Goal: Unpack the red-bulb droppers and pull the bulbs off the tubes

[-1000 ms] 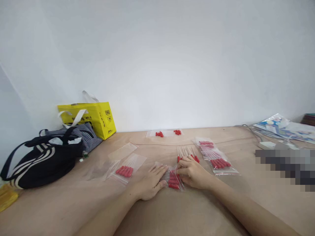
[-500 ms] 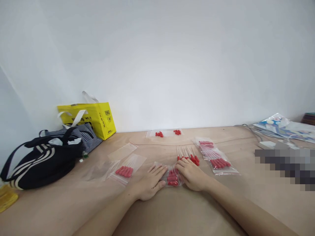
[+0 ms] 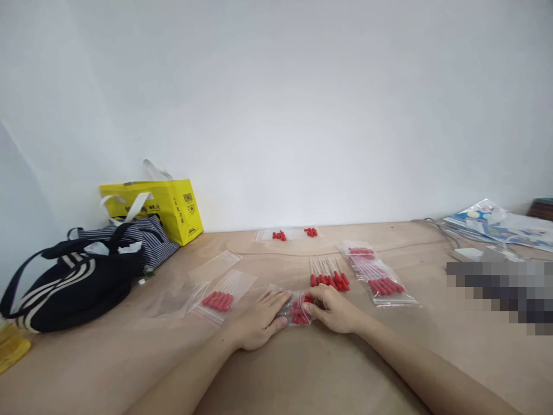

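In front of me lies a clear plastic zip bag [image 3: 298, 314] with several red-handled thin rods in it. My left hand [image 3: 263, 319] rests flat on the bag's left part, fingers stretched out, hiding that side. At the other end, my right hand [image 3: 330, 308] has its thumb and bent fingers closed on the bag's edge. Just beyond the right hand, a loose group of red-handled rods [image 3: 330, 279] lies with the pale shafts pointing away. A second bag of red-handled rods [image 3: 219, 300] lies left of my left hand.
Filled bags [image 3: 386, 286] overlap on the right. Flat clear bags [image 3: 216, 265] lie on the left. At the wall, another bag [image 3: 296, 234] bears small red pieces. A black bag [image 3: 82, 288] and yellow bag [image 3: 185, 213] stand left; papers [image 3: 488, 222] and a cable lie right.
My right hand has drawn back slightly from the loose rods, its fingers now more bent with the thumb on the bag's edge. The left hand has barely moved.
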A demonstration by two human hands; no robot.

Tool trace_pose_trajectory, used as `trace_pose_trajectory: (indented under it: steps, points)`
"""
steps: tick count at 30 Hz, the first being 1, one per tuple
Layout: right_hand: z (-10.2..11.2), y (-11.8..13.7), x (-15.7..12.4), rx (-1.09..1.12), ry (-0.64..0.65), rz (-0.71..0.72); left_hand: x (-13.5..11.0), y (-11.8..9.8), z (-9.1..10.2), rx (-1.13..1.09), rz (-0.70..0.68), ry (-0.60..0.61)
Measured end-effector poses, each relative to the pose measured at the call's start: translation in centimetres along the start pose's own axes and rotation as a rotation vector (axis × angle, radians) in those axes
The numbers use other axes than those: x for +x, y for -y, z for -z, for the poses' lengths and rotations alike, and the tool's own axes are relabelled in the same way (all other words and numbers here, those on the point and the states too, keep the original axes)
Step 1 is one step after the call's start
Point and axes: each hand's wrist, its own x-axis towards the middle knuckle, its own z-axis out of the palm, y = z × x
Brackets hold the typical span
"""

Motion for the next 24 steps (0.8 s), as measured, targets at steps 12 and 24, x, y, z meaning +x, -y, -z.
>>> trace_pose_trajectory:
  steps: [12,24]
  points:
    - [4.1,-1.6,-0.5,0.354,-0.103,-0.082,-0.2,0.2,0.2,-0.005,0.016,0.026]
    - [6.3,-6.1,-1.0,0.182,-0.696,-0.233,-0.1,0.6,0.0,-0.049,-0.016,0.047]
